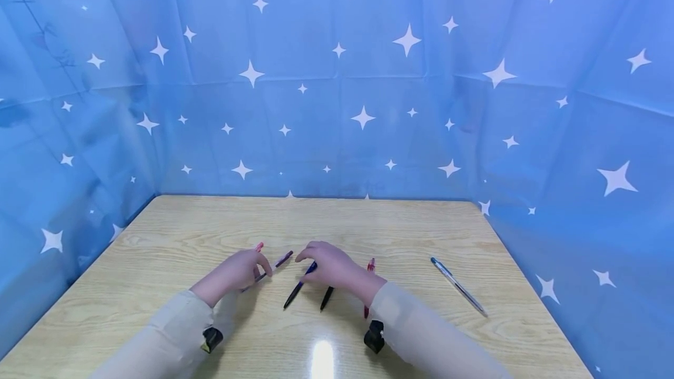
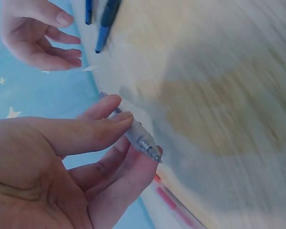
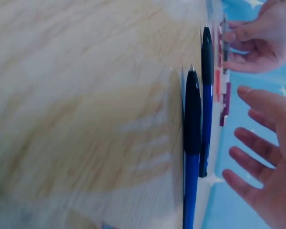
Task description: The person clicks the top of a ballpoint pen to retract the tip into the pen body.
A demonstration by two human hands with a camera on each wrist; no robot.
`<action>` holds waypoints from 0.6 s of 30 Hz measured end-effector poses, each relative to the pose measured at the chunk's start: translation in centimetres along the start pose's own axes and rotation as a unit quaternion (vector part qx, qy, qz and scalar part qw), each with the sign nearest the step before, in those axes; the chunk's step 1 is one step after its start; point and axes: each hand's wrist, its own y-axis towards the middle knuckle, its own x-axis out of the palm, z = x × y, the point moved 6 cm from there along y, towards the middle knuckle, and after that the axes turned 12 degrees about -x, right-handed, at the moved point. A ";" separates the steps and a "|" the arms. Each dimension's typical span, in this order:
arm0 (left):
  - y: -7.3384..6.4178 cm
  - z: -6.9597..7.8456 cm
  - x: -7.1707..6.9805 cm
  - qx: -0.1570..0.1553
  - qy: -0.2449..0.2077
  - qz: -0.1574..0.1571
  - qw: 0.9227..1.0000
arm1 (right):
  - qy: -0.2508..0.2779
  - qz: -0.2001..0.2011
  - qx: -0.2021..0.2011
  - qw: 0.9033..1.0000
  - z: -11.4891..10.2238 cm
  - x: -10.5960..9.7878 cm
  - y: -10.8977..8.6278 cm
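My left hand (image 1: 238,272) pinches a purple-ended pen (image 1: 284,259) between thumb and fingers, left of the table's middle. In the left wrist view the pen's pale barrel and metal tip (image 2: 153,153) stick out past the fingertips. A pink-red pen (image 2: 174,205) lies just beyond that hand. My right hand (image 1: 333,266) is over two blue pens with black grips, fingers spread and holding nothing. One blue pen (image 3: 192,114) lies nearer the right wrist camera, the other blue pen (image 3: 207,95) just past it. In the head view the right hand partly hides both.
A red pen (image 1: 371,265) lies under the right forearm, which covers its middle. Further right rests a clear pen with a blue end (image 1: 458,285). The wooden table (image 1: 210,221) ends at a blue star-patterned curtain (image 1: 316,133) at the back and sides.
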 end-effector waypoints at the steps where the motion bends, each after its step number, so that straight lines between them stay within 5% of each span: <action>1: 0.0 0.2 0.0 -0.001 -0.007 -0.001 1.000 | 0.002 0.003 0.002 1.000 0.2 -0.2 -0.1; 7: -0.7 2.1 -0.3 0.028 -0.043 0.004 0.999 | 0.013 0.030 0.015 0.999 1.0 -1.3 -0.9; 18: -1.0 5.5 -0.3 0.066 -0.037 0.010 0.997 | 0.071 0.127 0.031 0.989 3.0 -3.7 -2.9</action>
